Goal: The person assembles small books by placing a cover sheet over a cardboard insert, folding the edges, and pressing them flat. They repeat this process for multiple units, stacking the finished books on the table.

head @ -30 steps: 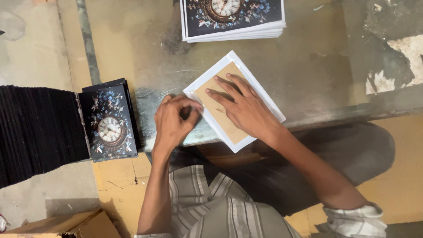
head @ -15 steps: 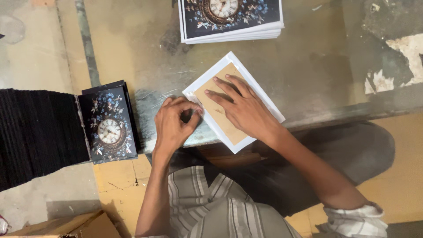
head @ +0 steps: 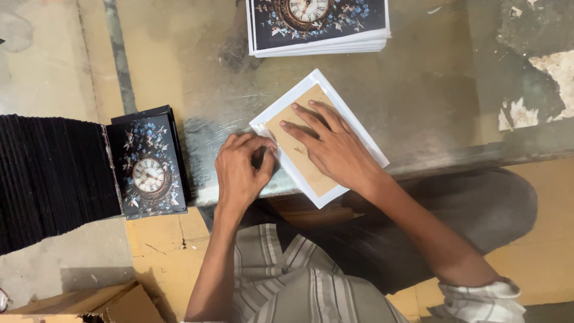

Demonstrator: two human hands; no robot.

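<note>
A brown cardboard panel (head: 306, 168) lies tilted on a white sheet (head: 317, 84) on the glass-topped table (head: 197, 72). My right hand (head: 335, 146) presses flat on the panel, fingers spread toward its upper left. My left hand (head: 242, 170) is curled at the sheet's left edge, its fingertips pinching the white margin against the panel's side.
A stack of printed sheets with a clock and blue flowers (head: 317, 24) sits at the table's far edge. At left, a row of finished black covers (head: 48, 179) stands on edge, one clock-printed cover (head: 149, 173) facing up. A cardboard box (head: 84, 305) is at lower left.
My left hand has shifted slightly along the sheet's left edge, fingers curling tighter on the margin. My right hand stays put on the panel.
</note>
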